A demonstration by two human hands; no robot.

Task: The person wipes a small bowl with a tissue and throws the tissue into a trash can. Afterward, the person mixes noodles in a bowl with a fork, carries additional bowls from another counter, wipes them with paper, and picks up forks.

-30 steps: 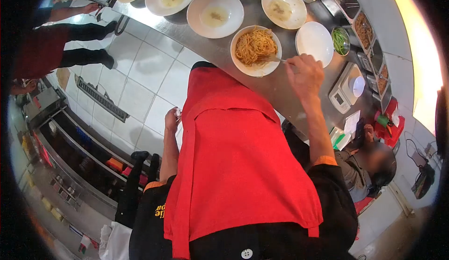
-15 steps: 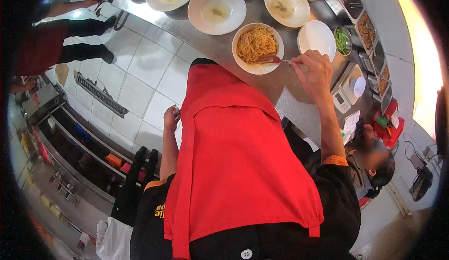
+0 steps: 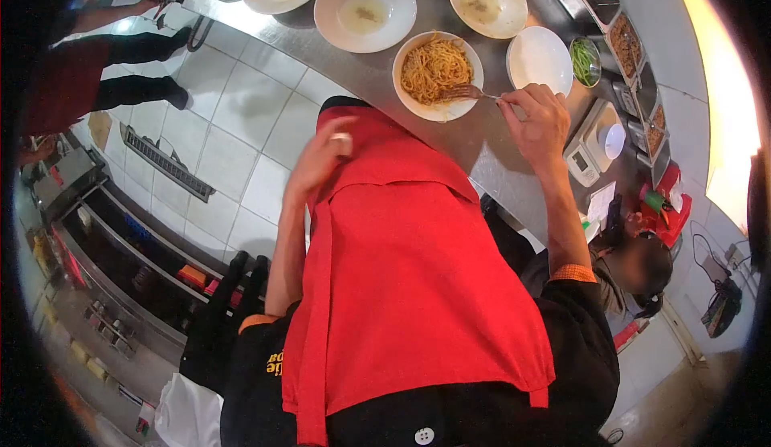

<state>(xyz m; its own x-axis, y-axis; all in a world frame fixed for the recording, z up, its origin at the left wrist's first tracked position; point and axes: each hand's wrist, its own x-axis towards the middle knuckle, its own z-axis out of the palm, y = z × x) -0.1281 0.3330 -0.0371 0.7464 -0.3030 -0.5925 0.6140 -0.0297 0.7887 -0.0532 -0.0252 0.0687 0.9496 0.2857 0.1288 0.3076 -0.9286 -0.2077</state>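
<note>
My right hand (image 3: 536,122) pinches the handle of a fork (image 3: 466,92), whose tines rest in the sauced noodles (image 3: 438,69). These noodles fill the middle of a white bowl (image 3: 409,102) near the counter's front edge. Over the upper left of my red apron hovers my left hand (image 3: 321,158), smeared by motion. A small pale thing (image 3: 342,142) shows at its fingers, too blurred to name. Just right of the noodle bowl lies a white plate or shallow bowl (image 3: 542,57).
Several white bowls with a little liquid, such as one wide bowl (image 3: 329,25), stand farther back on the steel counter (image 3: 498,154). To the right are sliced greens (image 3: 584,63), a scale (image 3: 582,162) and topping trays (image 3: 625,41). Other people stand at far left (image 3: 72,85) and lower right (image 3: 618,286).
My left hand has risen from beside the apron to in front of its upper left part. The fork has shifted slightly in the noodles, its tines now showing more clearly.
</note>
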